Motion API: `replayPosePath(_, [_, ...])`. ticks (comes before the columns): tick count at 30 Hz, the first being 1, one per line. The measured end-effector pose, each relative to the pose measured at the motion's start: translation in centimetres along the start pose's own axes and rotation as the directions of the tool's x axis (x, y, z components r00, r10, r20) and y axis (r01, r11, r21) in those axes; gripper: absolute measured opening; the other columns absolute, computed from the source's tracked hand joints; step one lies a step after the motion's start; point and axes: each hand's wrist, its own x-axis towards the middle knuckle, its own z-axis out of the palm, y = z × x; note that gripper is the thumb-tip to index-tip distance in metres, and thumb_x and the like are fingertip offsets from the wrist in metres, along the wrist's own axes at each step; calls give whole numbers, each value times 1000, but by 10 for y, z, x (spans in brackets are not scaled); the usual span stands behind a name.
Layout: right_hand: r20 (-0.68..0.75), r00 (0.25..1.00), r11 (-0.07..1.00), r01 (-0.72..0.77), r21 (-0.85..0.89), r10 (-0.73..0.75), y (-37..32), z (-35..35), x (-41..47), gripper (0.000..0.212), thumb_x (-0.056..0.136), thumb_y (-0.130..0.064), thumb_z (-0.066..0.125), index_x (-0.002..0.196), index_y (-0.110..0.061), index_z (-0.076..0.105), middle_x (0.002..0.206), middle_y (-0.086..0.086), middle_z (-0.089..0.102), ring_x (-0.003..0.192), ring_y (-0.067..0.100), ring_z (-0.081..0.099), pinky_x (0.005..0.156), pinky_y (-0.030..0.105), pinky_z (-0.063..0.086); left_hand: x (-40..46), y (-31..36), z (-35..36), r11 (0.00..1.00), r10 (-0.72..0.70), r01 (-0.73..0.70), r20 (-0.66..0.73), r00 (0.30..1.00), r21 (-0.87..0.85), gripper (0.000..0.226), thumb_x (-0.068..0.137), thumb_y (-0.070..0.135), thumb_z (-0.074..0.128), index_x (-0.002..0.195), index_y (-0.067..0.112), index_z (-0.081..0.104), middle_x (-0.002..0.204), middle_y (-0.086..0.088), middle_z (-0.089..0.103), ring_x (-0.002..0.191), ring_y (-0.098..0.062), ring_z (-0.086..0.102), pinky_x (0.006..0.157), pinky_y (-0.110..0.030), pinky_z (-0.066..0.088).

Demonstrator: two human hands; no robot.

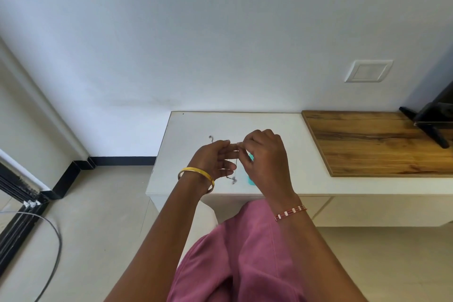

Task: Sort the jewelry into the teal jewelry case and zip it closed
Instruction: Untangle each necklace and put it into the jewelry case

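A: The fingers (232, 148) of both hands meet above the desk (186, 130), don't they?

B: Yes. The right hand (266, 157) has its fingertips pinched on a thin silver chain (234, 179), which hangs down with its lower end above the desk's front edge. The left hand (215, 159) has its fingers bent toward the same spot, touching the right hand's; whether they grip the chain I cannot tell.

A: And the teal jewelry case (250, 180)?

B: Mostly hidden behind the right hand, near the front edge; only teal slivers show.

A: Anything else there?

B: A small silver piece (211, 138) lies further back, left of the hands.
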Motion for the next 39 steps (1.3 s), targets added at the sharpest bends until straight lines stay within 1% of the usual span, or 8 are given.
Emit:
replayPosePath(5, [91,992,985,-97,141,85,5,0,1,6,75,-11,66,78,-11,72,75,3,65,73,24,57,67,31,47,1,-2,0,1000,-20,20,-3,1000,-10,29,94,17,42,79,4,63,62,-4,69,40,-14,55,51,-23,47])
replayPosePath(9, [154,985,971,-110,213,78,6,-4,-1,18,75,-11,68,92,-13,72,83,4,62,81,21,56,71,30,47,3,-1,-1,1000,-28,27,21,999,13,30,94,21,41,85,5,65,83,-9,69,44,-15,56,57,-27,47])
replayPosePath(14, [43,999,997,25,70,-28,6,0,0,9,73,-10,72,81,-11,72,76,5,63,71,22,57,63,30,48,1,1,0,996,-79,80,32,996,-34,28,93,22,43,78,8,62,60,-2,67,43,-15,56,57,-29,46])
replayPosePath(16, [-35,997,997,74,8,-74,5,2,0,5,77,-13,66,76,-10,70,74,5,62,68,23,56,62,31,46,1,2,0,994,-91,93,48,995,-50,27,92,22,43,76,10,61,58,-1,66,43,-15,55,57,-29,45])
replayPosePath(19, [-130,982,986,124,-109,-138,2,5,-2,18,84,-17,54,72,-10,67,73,4,62,66,24,56,64,32,43,0,4,1,994,-98,101,66,993,-50,27,91,23,42,76,11,61,58,0,63,45,-14,54,56,-27,45])
replayPosePath(22, [-229,957,976,140,-167,-177,0,7,-6,18,85,-13,57,70,-9,66,75,5,65,67,24,56,68,31,38,-1,6,3,994,-98,102,82,992,-47,27,91,24,42,81,12,63,58,0,63,48,-15,50,56,-27,45])
replayPosePath(30, [-273,938,967,165,-193,-215,6,9,-13,15,84,-15,61,82,-6,71,81,8,70,70,25,62,74,30,40,-4,5,12,993,-93,96,45,995,-73,28,91,23,41,77,11,63,55,1,62,43,-13,50,55,-25,44])
replayPosePath(39, [-256,963,997,79,-19,-81,6,10,-11,13,82,-12,60,80,-6,71,80,8,69,76,20,59,71,29,49,-3,3,8,999,-7,7,-4,1000,-38,25,92,16,44,80,7,63,57,-2,68,42,-14,59,62,-28,52])
